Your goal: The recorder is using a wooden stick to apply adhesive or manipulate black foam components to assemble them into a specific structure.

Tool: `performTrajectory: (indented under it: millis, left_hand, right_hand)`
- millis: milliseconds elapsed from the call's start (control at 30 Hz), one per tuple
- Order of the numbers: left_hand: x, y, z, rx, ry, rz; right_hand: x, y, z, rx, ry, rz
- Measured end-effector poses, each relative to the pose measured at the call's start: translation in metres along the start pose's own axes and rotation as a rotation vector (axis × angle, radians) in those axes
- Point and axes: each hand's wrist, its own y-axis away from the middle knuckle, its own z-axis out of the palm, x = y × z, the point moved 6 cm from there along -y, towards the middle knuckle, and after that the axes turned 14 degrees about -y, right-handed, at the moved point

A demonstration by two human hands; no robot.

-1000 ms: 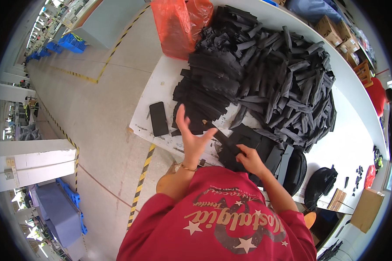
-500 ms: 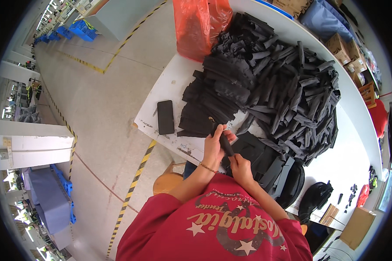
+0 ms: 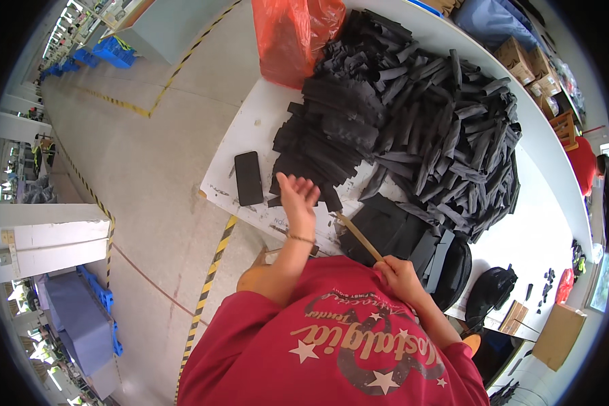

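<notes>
My right hand (image 3: 398,279) is closed round the near end of a thin, flat tan stick (image 3: 361,238). The stick slants away to the far left across the table edge. By its far tip lies a short black fabric strip (image 3: 331,198), at the near edge of a stack of black strips (image 3: 318,152). Left of the stick, my left hand (image 3: 298,196) is raised with its fingers apart and nothing in it. Further right spreads a large heap of rolled black fabric pieces (image 3: 446,135).
A black phone (image 3: 248,178) lies left of the strips. A red plastic bag (image 3: 287,47) stands at the table's far left. Flat black sheets (image 3: 379,227) and a black bag (image 3: 492,289) lie on the right. Beneath my left arm is a wooden stool (image 3: 250,276).
Both hands were together on a dark tube-shaped piece. My left hand has let go and moved left, opening. The right hand has drawn back toward me, and the tan stick now shows bare.
</notes>
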Motion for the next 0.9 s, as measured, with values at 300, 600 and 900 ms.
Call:
performTrajectory:
  millis: [300, 600, 900]
  left_hand:
    - [-0.063, 0.004, 0.0, -0.555, -0.201, -0.543]
    - [-0.095, 0.018, -0.001, -0.254, 0.01, -0.626]
    - [-0.06, -0.015, -0.012, -0.178, -0.144, -0.251]
  right_hand:
    - [-0.012, 0.012, -0.002, -0.166, 0.094, 0.112]
    - [-0.026, -0.004, -0.018, 0.179, 0.132, -0.129]
    - [-0.04, -0.053, 0.015, 0.047, -0.578, -0.076]
